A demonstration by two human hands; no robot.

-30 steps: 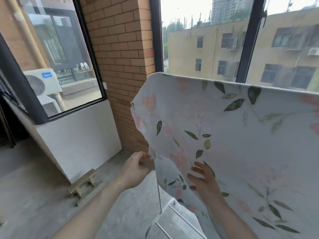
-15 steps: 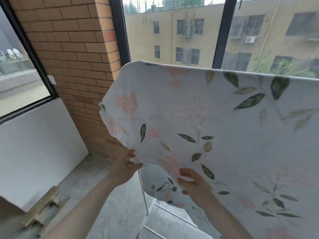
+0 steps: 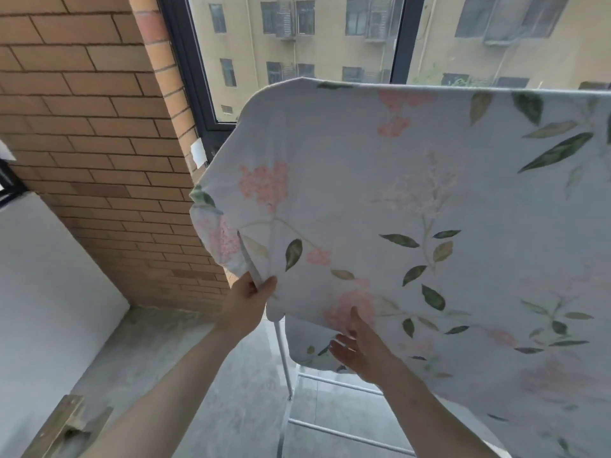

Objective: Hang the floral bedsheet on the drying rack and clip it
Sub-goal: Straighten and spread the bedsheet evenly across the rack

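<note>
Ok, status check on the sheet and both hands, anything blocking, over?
Left hand pinching the sheet edge. Right hand open, flat against the floral bedsheet. Sheet draped over the drying rack. No clip seen, nothing blocking.

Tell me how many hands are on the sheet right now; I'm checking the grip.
2. The left hand pinches the floral bedsheet at its left edge; the right hand lies open against its lower front.
</note>
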